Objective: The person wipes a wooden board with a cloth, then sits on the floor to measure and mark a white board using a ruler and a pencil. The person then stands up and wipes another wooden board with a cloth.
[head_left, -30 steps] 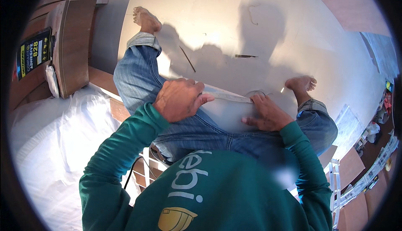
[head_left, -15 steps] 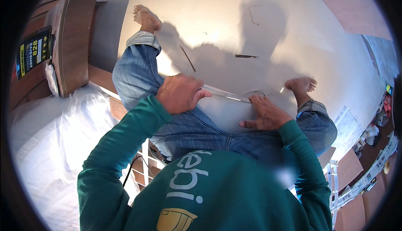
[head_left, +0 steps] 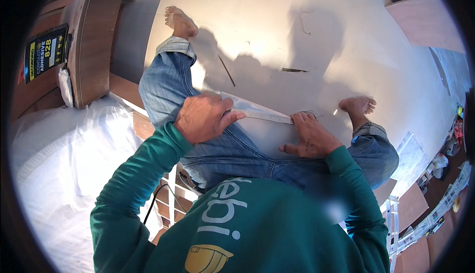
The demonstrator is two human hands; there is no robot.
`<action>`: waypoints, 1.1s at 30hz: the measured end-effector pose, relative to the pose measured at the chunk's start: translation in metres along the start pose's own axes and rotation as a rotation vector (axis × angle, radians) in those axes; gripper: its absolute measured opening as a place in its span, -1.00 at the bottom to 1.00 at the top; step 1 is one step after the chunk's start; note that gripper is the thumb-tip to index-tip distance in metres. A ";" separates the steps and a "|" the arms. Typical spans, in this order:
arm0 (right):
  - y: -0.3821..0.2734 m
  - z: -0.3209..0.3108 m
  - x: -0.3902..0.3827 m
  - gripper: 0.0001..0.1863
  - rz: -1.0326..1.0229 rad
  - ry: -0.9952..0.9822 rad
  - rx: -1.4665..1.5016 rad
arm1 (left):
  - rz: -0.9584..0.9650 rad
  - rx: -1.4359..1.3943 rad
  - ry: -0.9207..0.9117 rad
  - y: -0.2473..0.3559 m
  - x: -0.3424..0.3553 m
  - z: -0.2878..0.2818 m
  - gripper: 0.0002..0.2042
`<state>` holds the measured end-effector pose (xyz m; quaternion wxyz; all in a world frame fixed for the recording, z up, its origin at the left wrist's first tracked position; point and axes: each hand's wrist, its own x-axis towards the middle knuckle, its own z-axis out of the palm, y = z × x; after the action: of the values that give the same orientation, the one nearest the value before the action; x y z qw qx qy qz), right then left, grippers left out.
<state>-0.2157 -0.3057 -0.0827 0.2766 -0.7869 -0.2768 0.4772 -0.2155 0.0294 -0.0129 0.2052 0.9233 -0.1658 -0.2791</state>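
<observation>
Placed bent-kneed over a broad pale flat surface [head_left: 237,6], lit warmly near the left foot [head_left: 182,24] and crossed elsewhere by soft shadows; clad in a long-sleeved green top [head_left: 282,228]; flanked on the left by a bright, crumpled spread of translucent plastic sheeting [head_left: 69,159]; dressed below in blue jeans [head_left: 213,166], with thighs parted wide and hems turned up; bordered at upper left by a brown wooden panel [head_left: 94,50] and at upper right by a pinkish board [head_left: 428,23]; set about further with a dark package [head_left: 47,53], yellow-marked, just left of that panel; reaching forward with both hands, apart from each other; curling the left hand [head_left: 205,118], with thumb pointing inward; bending the right hand [head_left: 314,135] palm-down, with thumb spread away from the fingers; planting both feet bare, well apart; spanning the gap between both hands with a narrow pale strip [head_left: 267,117], gripped at its left end by the left hand and met at its right end by the right fingertips; cannot tell whether pinched or merely pressed there; scattered beyond with two dark slivers [head_left: 295,69], lying apart on the pale surface.
</observation>
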 end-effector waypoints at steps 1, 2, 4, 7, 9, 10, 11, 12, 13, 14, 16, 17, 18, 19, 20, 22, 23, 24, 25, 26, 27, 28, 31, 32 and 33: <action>-0.001 -0.002 0.001 -0.08 0.014 -0.014 -0.006 | -0.002 -0.027 -0.012 -0.003 0.003 0.002 -0.59; -0.002 -0.003 0.001 -0.08 0.028 -0.025 0.000 | -0.002 -0.041 -0.037 -0.005 0.003 0.003 -0.59; -0.005 -0.006 0.001 -0.08 0.038 -0.026 -0.005 | -0.014 -0.071 -0.065 -0.008 0.005 0.006 -0.59; -0.009 -0.011 0.002 -0.08 0.080 -0.070 0.010 | 0.024 -0.054 -0.018 -0.010 0.005 0.008 -0.58; -0.010 -0.014 0.004 -0.09 0.178 -0.130 0.067 | 0.015 -0.021 -0.040 -0.011 0.009 0.008 -0.58; -0.011 -0.016 0.006 -0.09 0.178 -0.154 0.043 | 0.022 -0.009 -0.025 -0.012 0.012 0.008 -0.58; -0.011 -0.017 0.008 -0.09 0.189 -0.163 0.031 | 0.022 0.006 -0.045 -0.012 0.016 0.009 -0.58; -0.012 -0.018 0.010 -0.09 0.190 -0.185 0.036 | 0.024 0.025 -0.038 -0.012 0.019 0.008 -0.58; -0.012 -0.018 0.011 -0.08 0.208 -0.178 0.029 | 0.025 0.037 -0.040 -0.013 0.022 0.007 -0.58; -0.012 -0.018 0.012 -0.06 0.221 -0.191 0.042 | 0.029 0.054 -0.029 -0.013 0.024 0.006 -0.57; -0.012 -0.015 0.011 -0.06 0.190 -0.169 0.047 | -0.013 0.041 -0.094 -0.010 0.022 0.003 -0.57; -0.012 -0.013 0.010 -0.07 0.137 -0.105 0.025 | -0.012 0.045 -0.077 -0.009 0.020 0.000 -0.57; -0.012 -0.011 0.008 -0.07 0.089 -0.039 0.004 | -0.025 0.042 -0.100 -0.008 0.016 -0.002 -0.56; -0.011 -0.008 0.007 -0.07 0.061 -0.002 -0.002 | -0.028 0.027 -0.118 -0.007 0.014 -0.003 -0.56; -0.011 -0.007 0.005 -0.07 0.034 0.031 -0.003 | -0.028 0.017 -0.116 -0.007 0.012 -0.003 -0.56; -0.009 -0.004 0.005 -0.08 0.036 0.032 0.022 | -0.018 -0.014 -0.106 -0.008 0.010 -0.003 -0.55; -0.009 -0.004 0.005 -0.08 0.054 0.005 0.038 | -0.010 -0.002 -0.082 -0.011 0.012 -0.001 -0.56; -0.008 -0.005 0.006 -0.08 0.069 0.001 0.067 | -0.009 0.010 -0.092 -0.013 0.015 0.000 -0.56; -0.008 -0.006 0.009 -0.07 0.102 -0.060 0.058 | 0.001 0.007 -0.075 -0.015 0.017 0.003 -0.57; -0.008 -0.008 0.011 -0.07 0.125 -0.095 0.057 | -0.011 0.016 -0.104 -0.017 0.018 0.006 -0.57; -0.008 -0.010 0.014 -0.06 0.124 -0.074 0.073 | -0.012 0.025 -0.100 -0.019 0.020 0.007 -0.58; -0.009 -0.013 0.017 -0.06 0.144 -0.118 0.057 | -0.020 0.024 -0.111 -0.020 0.021 0.009 -0.58; -0.014 -0.020 0.020 -0.04 0.187 -0.180 0.059 | -0.042 0.066 -0.107 -0.019 0.024 0.014 -0.57; -0.015 -0.022 0.021 -0.03 0.227 -0.221 0.054 | -0.038 0.096 -0.086 -0.018 0.025 0.015 -0.56; -0.017 -0.023 0.021 -0.01 0.264 -0.240 0.061 | -0.048 0.126 -0.077 -0.016 0.024 0.015 -0.54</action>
<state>-0.1897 -0.2835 -0.0740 0.2004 -0.7448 -0.1875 0.6082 -0.2026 0.0285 -0.0425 0.1334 0.9267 -0.1684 -0.3083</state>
